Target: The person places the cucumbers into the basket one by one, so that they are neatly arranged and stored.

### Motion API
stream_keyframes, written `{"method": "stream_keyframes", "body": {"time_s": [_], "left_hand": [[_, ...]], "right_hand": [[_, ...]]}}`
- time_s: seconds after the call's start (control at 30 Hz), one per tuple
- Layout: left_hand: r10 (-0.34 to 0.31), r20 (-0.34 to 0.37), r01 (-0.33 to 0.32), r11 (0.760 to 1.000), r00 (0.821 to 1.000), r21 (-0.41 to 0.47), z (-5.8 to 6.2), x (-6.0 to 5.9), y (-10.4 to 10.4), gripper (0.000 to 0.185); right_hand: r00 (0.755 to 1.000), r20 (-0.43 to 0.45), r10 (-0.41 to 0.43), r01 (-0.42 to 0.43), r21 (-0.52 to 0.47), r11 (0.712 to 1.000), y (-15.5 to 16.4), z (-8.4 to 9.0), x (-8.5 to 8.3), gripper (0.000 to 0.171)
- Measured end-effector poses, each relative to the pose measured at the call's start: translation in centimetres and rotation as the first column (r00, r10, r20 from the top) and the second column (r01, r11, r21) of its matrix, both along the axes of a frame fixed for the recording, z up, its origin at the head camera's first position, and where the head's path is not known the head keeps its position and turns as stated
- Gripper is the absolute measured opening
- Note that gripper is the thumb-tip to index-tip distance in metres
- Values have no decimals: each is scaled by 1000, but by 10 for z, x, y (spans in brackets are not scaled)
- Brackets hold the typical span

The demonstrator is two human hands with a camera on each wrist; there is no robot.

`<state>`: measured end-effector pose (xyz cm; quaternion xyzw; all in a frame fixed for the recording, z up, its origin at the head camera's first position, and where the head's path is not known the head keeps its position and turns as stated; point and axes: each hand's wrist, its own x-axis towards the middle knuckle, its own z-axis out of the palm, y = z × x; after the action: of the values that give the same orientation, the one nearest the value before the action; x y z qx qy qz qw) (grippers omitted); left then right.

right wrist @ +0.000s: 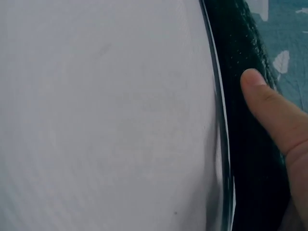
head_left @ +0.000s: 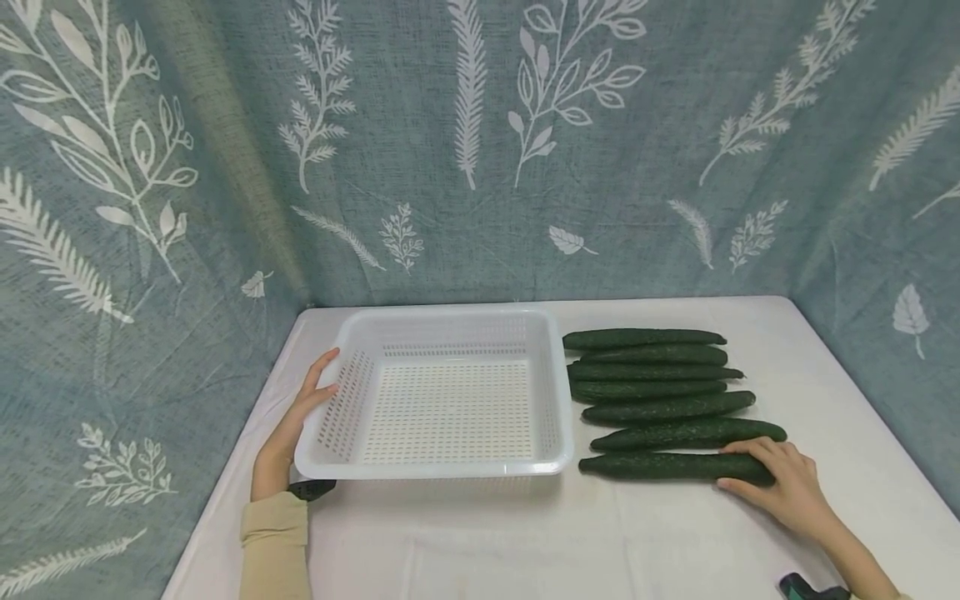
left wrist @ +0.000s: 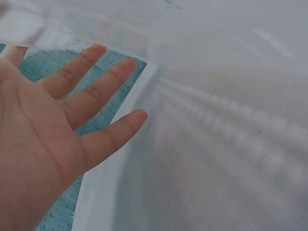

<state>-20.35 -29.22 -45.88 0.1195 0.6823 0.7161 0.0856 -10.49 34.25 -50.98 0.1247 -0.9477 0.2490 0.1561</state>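
Observation:
A white plastic basket [head_left: 450,472] with slotted walls and base stands left of the middle. At its left rim is my left hand [head_left: 296,417], fingertips touching the edge. Its fingers [left wrist: 91,98] look straight and spread beside the basket wall in the left wrist view. My right hand [head_left: 783,483] grips the right end of the nearest cucumber [head_left: 660,467], thumb on the near side and fingers over the far side. The thumb [right wrist: 269,108] presses along the dark green skin in the right wrist view, where the other fingers are hidden.
Several more cucumbers [head_left: 667,408] lie side by side in a stack of rows behind the held one, right of the basket. A white cloth [head_left: 525,542] covers the table. Leaf-patterned blue-green curtains [head_left: 450,233] hang at the back and sides.

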Motion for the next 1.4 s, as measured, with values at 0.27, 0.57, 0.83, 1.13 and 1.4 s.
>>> {"method": "stream_keyframes", "body": {"time_s": [0.27, 0.57, 0.83, 1.13, 1.4], "left_hand": [[-13, -59, 17, 997, 998, 71, -3, 0, -1, 57], [-43, -103, 55, 991, 994, 123, -8, -3, -2, 59], [-51, -120, 67, 988, 992, 138, -8, -2, -1, 58], [-10, -114, 21, 996, 993, 92, -9, -2, -2, 57], [-33, 1, 33, 999, 999, -9, -2, 1, -1, 57]], "right_hand": [[1000, 14, 25, -25, 4, 1000, 2, 11, -2, 44], [1000, 12, 8, -8, -20, 1000, 3, 20, -2, 44], [1000, -2, -25, 25, -9, 1000, 6, 29, 1, 45], [994, -107, -30, 26, -37, 999, 12, 35, -1, 46], [994, -63, -91, 86, -76, 993, 11, 46, -6, 42]]}}
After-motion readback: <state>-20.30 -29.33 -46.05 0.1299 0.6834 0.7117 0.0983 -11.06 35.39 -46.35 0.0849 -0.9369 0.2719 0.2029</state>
